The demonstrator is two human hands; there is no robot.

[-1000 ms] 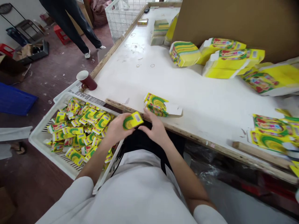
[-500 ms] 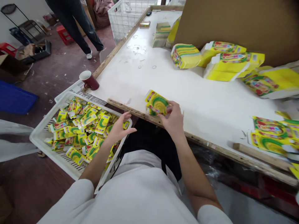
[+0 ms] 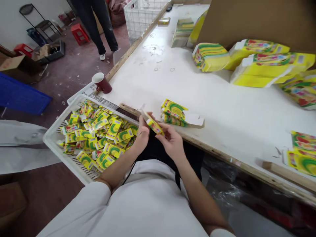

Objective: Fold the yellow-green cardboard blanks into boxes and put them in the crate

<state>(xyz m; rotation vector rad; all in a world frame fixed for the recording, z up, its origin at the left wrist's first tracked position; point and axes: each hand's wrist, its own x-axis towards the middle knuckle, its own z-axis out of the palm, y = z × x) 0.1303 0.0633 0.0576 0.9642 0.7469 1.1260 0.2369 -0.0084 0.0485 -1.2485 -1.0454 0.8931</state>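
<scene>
Both my hands grip one flat yellow-and-green carton blank [image 3: 153,124] above my lap at the table's near edge. My left hand [image 3: 142,135] pinches its left end and my right hand [image 3: 172,141] pinches its right end. A small stack of the same flat blanks [image 3: 174,113] lies on the white table [image 3: 222,105] just beyond my right hand. To my left a white plastic crate [image 3: 74,164] is heaped with several folded yellow-and-green small boxes [image 3: 103,131].
A dark red mug [image 3: 102,83] stands at the table corner. Bundles of yellow blanks [image 3: 259,65] lie before a brown cardboard sheet [image 3: 247,23]. More blanks [image 3: 302,151] lie at the right. A person's legs [image 3: 101,29] stand far left near a white crate [image 3: 143,16].
My left hand dropped a folded box into the crate. My right hand took a flat blank off the stack, and both hands now hold it together.
</scene>
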